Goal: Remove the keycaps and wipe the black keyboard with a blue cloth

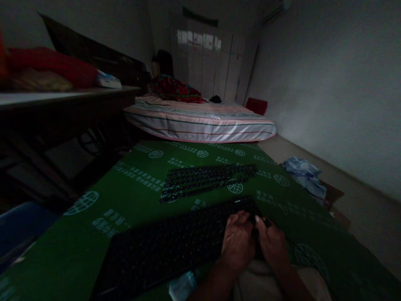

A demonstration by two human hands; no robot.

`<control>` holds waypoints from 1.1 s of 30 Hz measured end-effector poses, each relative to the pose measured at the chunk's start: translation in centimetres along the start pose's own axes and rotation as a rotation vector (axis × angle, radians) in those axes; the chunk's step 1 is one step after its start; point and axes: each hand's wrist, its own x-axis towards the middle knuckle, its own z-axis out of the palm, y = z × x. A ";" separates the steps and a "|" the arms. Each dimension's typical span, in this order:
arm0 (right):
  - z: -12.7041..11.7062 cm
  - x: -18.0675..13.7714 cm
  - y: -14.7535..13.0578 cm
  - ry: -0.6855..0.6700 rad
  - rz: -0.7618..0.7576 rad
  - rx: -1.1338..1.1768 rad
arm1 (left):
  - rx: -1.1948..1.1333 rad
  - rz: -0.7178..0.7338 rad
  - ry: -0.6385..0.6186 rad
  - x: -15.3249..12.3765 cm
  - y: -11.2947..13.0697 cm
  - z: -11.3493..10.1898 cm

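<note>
A black keyboard (175, 242) lies slanted on a green printed sheet (134, 200). My left hand (239, 238) rests over the keyboard's right end, its fingers bent together and closed against it. Beside it, my right hand (272, 240) is closed at the same end, thumb raised against the fingers. Something small and dark shows at those fingers, too dim to name. Beyond the keyboard, loose black keycaps (200, 179) lie in several rows on the sheet. The hands hide the keyboard's right end.
A pale blue packet (183, 286) lies at the keyboard's near edge. A dark cable (308, 261) runs along the right. Ahead stands a bed (203, 125) with striped bedding; a table (72, 98) is at left. Crumpled cloth (303, 173) lies right of the sheet. The room is dim.
</note>
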 end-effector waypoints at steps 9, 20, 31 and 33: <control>-0.8 -0.1 -0.5 0.001 0.041 0.007 | 0.016 0.031 0.024 0.1 0.2 -0.1; -1.2 -0.4 -0.1 -0.040 0.111 0.081 | 0.032 0.053 0.026 0.2 0.5 0.0; -1.4 -0.2 -1.0 0.004 0.255 0.288 | 0.011 0.101 0.063 0.2 0.3 -0.5; -1.4 -0.3 -1.0 0.007 0.278 0.365 | -0.019 0.115 0.087 0.2 0.1 -0.5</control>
